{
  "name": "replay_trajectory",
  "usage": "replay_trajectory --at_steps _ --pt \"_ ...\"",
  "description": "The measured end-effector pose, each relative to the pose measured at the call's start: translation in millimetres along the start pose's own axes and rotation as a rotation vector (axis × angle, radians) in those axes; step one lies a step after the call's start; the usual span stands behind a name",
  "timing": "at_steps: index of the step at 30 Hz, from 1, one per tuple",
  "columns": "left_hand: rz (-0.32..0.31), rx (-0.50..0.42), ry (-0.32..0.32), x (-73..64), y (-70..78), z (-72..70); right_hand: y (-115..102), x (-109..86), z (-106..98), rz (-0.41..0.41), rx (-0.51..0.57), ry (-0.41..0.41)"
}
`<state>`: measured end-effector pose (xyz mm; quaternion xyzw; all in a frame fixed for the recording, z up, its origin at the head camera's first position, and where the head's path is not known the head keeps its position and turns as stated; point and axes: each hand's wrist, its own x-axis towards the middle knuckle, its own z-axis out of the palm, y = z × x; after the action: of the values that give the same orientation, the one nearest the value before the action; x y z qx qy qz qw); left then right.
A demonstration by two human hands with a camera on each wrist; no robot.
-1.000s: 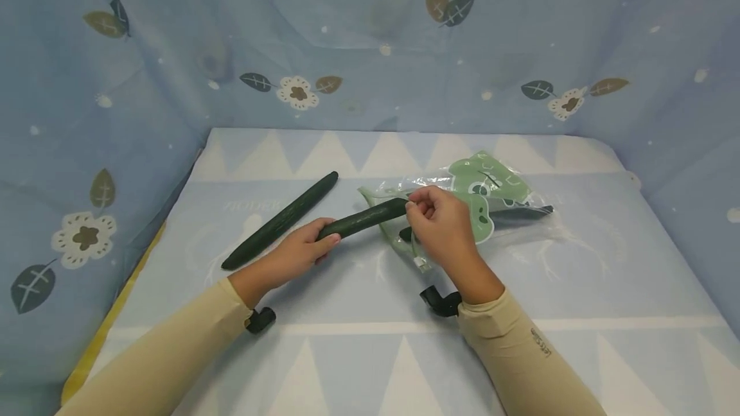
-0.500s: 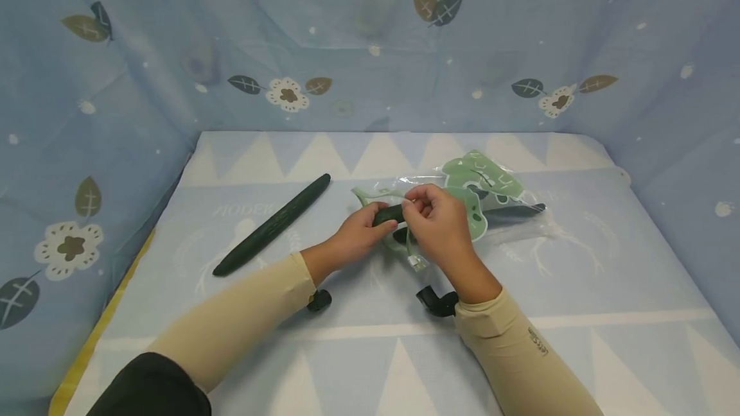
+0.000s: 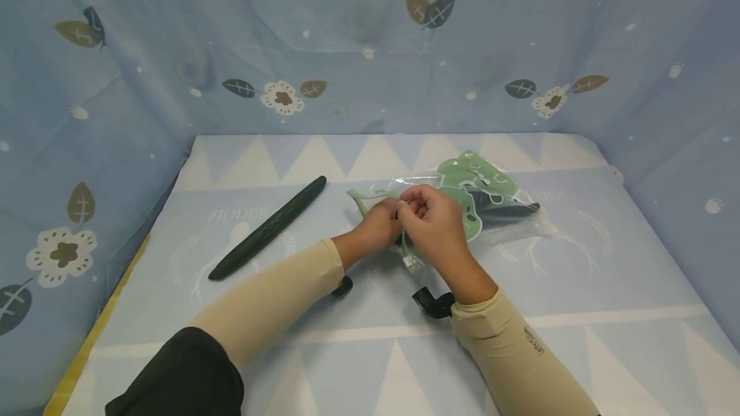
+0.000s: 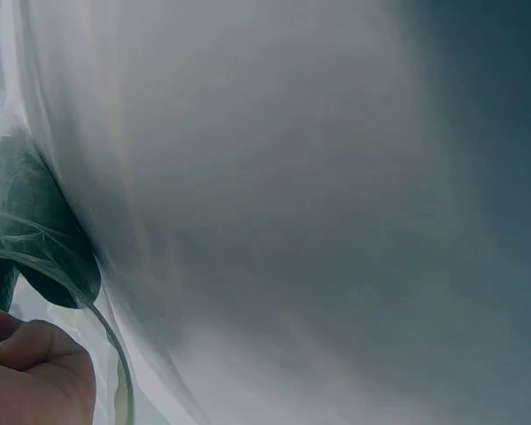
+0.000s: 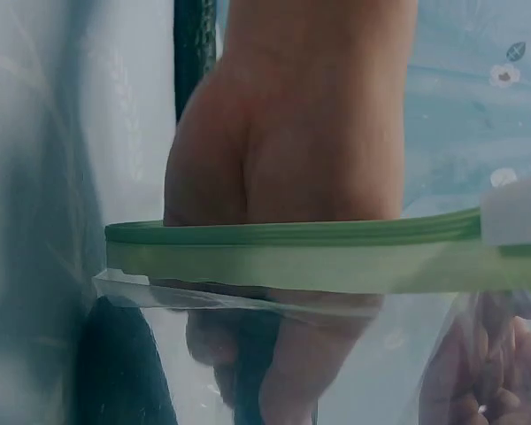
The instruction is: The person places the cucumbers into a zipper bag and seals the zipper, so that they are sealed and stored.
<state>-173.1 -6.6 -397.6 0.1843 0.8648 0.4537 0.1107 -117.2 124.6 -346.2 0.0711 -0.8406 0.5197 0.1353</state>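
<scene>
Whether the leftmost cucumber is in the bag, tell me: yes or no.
No: the leftmost cucumber lies on the tablecloth, apart from the bag.

Faint capitals (image 3: pixel 237 214) on the bench (image 3: pixel 324 371), towards its far left corner, seem to read "MODER"; dark lettering (image 3: pixel 534 341) on the right sleeve (image 3: pixel 509 352) is too small to read surely.

head: we find the gripped slim dark-green cucumber (image 5: pixel 257 359) mostly hidden by the bare left hand (image 3: pixel 377 226) | left wrist: hand edge-cropped; broad grey expanse (image 4: pixel 274 177) blurred, we can't identify it

The left hand (image 5: pixel 279 177) (partly inside a green-rimmed bag (image 5: pixel 336 258)) grips a cucumber (image 5: pixel 255 359).
</scene>
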Motion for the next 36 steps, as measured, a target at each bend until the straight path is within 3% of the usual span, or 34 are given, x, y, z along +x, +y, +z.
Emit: replay_trajectory --at_steps 3,7,10,13,18,20,21,23,25,26,30,36 --pt "0.049 0.181 -0.014 7.6 6.1 0.7 -2 0.0 1 -0.017 -0.001 0.000" --pt "0.017 0.393 -0.064 13.7 13.8 1.3 -3 -0.7 3 -0.026 0.008 -0.007" --pt "-0.023 0.440 -0.114 17.1 12.4 1.6 -2 -1.2 5 -0.017 0.017 -0.015" --pt "0.000 0.507 -0.123 24.6 4.8 3.4 -2 -1.3 6 -0.004 0.024 -0.021" --pt "0.081 0.590 -0.051 67.1 -62.5 27.1 -2 -0.6 6 -0.005 0.026 -0.024" --pt "0.020 0.563 -0.076 74.4 -72.9 29.9 -2 -0.5 7 -0.006 0.029 -0.031" --pt "-0.016 0.572 -0.102 69.1 -63.3 25.9 -1 -0.6 7 -0.003 0.029 -0.033" --pt "-0.031 0.610 -0.113 52.4 -39.4 15.9 0 -0.7 7 0.004 0.029 -0.032" --pt "-0.124 0.511 -0.096 31.4 -12.6 4.1 1 -0.9 7 0.013 0.028 -0.030" --pt "-0.128 0.440 -0.063 22.4 -6.6 0.3 1 -0.8 6 0.016 0.025 -0.028" --pt "-0.165 0.055 0.056 -8.2 -0.2 -12.5 0 0.0 3 0.023 0.013 -0.038" --pt "-0.152 -0.106 0.053 -50.8 -7.0 -41.3 -3 1.9 -1 0.036 -0.013 -0.053"
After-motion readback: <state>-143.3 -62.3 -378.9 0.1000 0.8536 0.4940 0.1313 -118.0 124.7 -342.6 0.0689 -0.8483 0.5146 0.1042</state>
